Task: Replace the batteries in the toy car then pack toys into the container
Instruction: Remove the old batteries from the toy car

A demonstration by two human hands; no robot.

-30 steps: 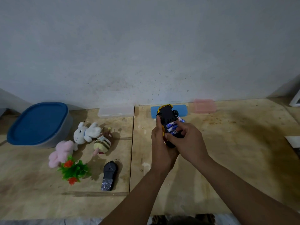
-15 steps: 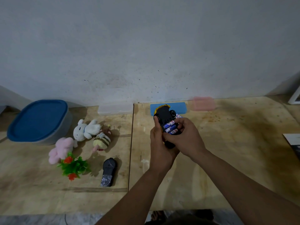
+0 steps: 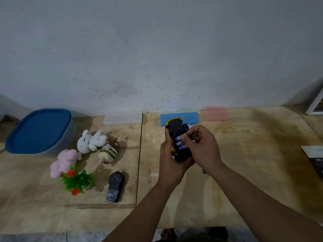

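The yellow toy car (image 3: 175, 127) is held upside down above the wooden table (image 3: 244, 154), black underside up, with blue and white batteries (image 3: 180, 143) lying in its open compartment. My left hand (image 3: 170, 165) grips the car from the left and below. My right hand (image 3: 201, 145) has curled fingers pinching at the top battery. A grey container with a blue lid (image 3: 39, 131) stands closed at the far left. Beside it lie a white plush bunny (image 3: 90, 140), a pink plush (image 3: 63, 161), a striped bee plush (image 3: 108, 152), a green plastic plant (image 3: 76, 180) and a black remote (image 3: 114, 186).
Against the wall lie a clear case (image 3: 122, 119), a blue case (image 3: 188, 117) and a pink case (image 3: 216, 114). A dark booklet (image 3: 314, 158) lies at the right edge and a white frame (image 3: 316, 105) leans at the far right. The table's front edge runs along the bottom.
My right fingers have shifted over the batteries, now pinching the top one. The car stays in my left hand at about the same spot.
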